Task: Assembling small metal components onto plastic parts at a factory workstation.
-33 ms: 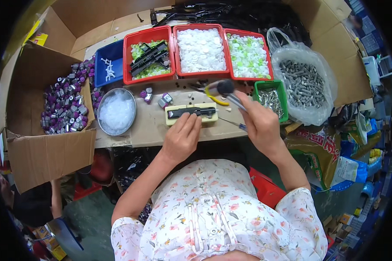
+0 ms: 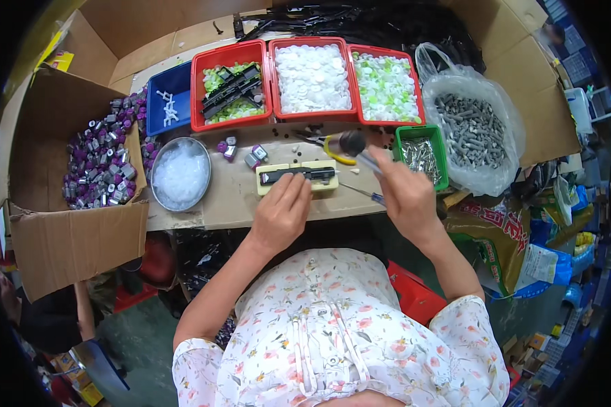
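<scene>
My left hand (image 2: pixel 283 209) rests its fingers, held close together, on a long black plastic part (image 2: pixel 319 174). That part lies lengthwise in a cream block-shaped holder (image 2: pixel 326 185) near the table's front edge. In my right hand (image 2: pixel 410 198) is the handle of a hammer (image 2: pixel 352 143); its dark round head hovers above the table, up and right of the holder. Behind the hammer lie pliers (image 2: pixel 341 161) with yellow grips, partly hidden. A thin screwdriver (image 2: pixel 375 197) lies between the holder and my right hand. Small metal-and-purple pieces (image 2: pixel 253 159) sit just beyond the holder's left end.
Red bins (image 2: pixel 276 81) of white and green discs line the back, beside a blue tray (image 2: pixel 153 112). A metal bowl (image 2: pixel 206 178) and carton (image 2: pixel 81 237) stand left. A green bin (image 2: pixel 442 163) of metal pins and a plastic bag (image 2: pixel 506 173) of grey parts are right.
The hammer head has dropped slightly toward me. My left hand still rests on the black part in the holder.
</scene>
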### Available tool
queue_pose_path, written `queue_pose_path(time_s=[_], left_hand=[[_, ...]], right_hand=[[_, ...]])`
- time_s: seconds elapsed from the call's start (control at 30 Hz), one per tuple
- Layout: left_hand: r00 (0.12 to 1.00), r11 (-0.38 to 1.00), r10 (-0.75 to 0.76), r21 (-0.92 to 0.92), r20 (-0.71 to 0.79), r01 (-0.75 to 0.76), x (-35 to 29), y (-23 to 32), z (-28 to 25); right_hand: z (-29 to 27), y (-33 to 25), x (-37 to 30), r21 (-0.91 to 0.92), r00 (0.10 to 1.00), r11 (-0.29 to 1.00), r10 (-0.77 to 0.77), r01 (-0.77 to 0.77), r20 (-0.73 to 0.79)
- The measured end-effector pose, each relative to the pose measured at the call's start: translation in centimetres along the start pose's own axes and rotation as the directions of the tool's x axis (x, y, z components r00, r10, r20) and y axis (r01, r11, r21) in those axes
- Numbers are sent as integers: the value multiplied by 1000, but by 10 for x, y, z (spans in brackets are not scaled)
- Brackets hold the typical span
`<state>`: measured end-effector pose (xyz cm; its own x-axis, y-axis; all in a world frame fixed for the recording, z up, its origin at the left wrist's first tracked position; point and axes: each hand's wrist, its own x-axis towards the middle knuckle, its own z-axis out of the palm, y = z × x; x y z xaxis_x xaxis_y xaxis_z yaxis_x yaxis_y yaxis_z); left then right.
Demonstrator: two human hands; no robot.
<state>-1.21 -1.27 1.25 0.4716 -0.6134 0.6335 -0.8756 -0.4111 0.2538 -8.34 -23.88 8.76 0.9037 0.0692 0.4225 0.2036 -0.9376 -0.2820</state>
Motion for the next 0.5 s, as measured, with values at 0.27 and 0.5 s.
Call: queue_pose_path(time_s=[0.27,0.5], left_hand=[[1000,1000,-10,29,-8,10,2,-2,8],[997,994,-83,-65,7,83,9,-3,2]], right_hand=[[-1,7,-27,-55,998,998,43,-40,55],[-15,47,15,202,955,949,196,-241,222]])
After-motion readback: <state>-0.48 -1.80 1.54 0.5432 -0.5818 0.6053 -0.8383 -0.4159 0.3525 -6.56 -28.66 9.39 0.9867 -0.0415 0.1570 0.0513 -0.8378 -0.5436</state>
